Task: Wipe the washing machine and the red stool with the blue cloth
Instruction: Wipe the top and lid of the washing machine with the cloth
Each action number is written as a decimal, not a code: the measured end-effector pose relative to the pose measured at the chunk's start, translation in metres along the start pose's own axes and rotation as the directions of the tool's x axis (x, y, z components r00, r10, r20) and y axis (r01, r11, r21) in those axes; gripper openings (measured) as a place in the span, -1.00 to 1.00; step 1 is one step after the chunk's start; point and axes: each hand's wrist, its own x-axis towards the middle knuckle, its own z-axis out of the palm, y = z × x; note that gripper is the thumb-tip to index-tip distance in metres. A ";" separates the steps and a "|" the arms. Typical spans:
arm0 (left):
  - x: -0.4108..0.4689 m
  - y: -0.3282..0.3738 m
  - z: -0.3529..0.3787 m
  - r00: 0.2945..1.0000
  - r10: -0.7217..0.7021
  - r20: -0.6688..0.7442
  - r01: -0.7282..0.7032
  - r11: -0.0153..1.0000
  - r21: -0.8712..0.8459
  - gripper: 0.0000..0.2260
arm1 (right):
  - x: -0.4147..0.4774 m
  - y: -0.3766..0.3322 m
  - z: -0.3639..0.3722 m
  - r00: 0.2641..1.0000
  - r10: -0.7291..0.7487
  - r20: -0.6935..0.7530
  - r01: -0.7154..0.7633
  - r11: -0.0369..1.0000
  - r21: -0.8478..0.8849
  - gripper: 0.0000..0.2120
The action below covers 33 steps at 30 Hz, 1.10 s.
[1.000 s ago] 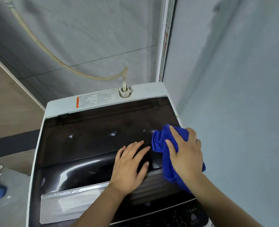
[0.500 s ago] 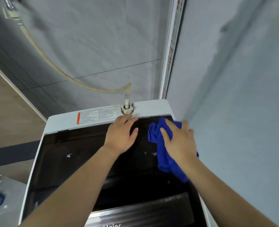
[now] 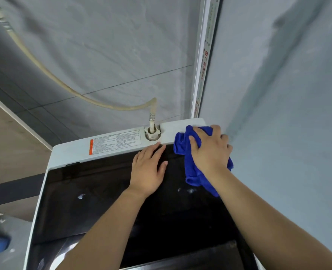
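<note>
At the right of the frame, the crumpled blue cloth (image 3: pixel 188 164) was pressed by the right hand (image 3: pixel 210 151), fingers closed over it, onto the white washing machine's (image 3: pixel 122 142) rear corner; the left hand (image 3: pixel 148 170) was laid flat, fingers spread, on the dark glass lid (image 3: pixel 95 191), probably for support.

Right hand (image 3: pixel 210 151) presses blue cloth (image 3: pixel 182 141) onto washing machine (image 3: pixel 73 151) back corner.

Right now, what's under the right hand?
The bunched blue cloth, pressed by the right hand onto the washing machine at its back right corner. The surface beneath the cloth is covered and cannot be seen.
</note>
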 end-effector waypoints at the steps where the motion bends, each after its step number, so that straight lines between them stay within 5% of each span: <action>1: 0.001 0.000 0.000 1.000 -0.005 -0.001 0.005 1.000 -0.021 -0.58 | -0.004 0.002 -0.001 1.000 -0.023 0.010 0.023 1.000 0.002 -0.60; 7: 0.001 -0.002 0.003 0.998 -0.031 -0.050 0.027 0.997 -0.074 -0.59 | -0.080 0.027 -0.010 0.996 -0.083 0.016 0.082 0.996 0.033 -0.62; 16: 0.003 0.002 -0.009 0.999 0.011 0.043 -0.011 1.000 -0.016 -0.61 | -0.021 0.004 -0.006 0.998 -0.052 0.040 0.048 0.994 0.098 -0.60; 23: -0.065 0.015 -0.030 0.999 0.038 0.022 -0.039 0.998 0.044 -0.61 | -0.106 0.026 -0.015 0.986 -0.155 0.058 0.150 0.985 0.083 -0.60; 28: -0.170 0.004 -0.020 0.986 -0.122 -0.115 0.121 0.992 -0.016 -0.59 | -0.162 0.030 -0.013 0.988 -0.150 0.024 0.147 0.984 0.105 -0.61; 33: -0.179 -0.013 -0.017 0.948 -0.261 -0.185 0.272 0.962 0.038 -0.55 | -0.139 -0.001 -0.010 0.988 -0.152 0.017 0.151 0.986 0.077 -0.60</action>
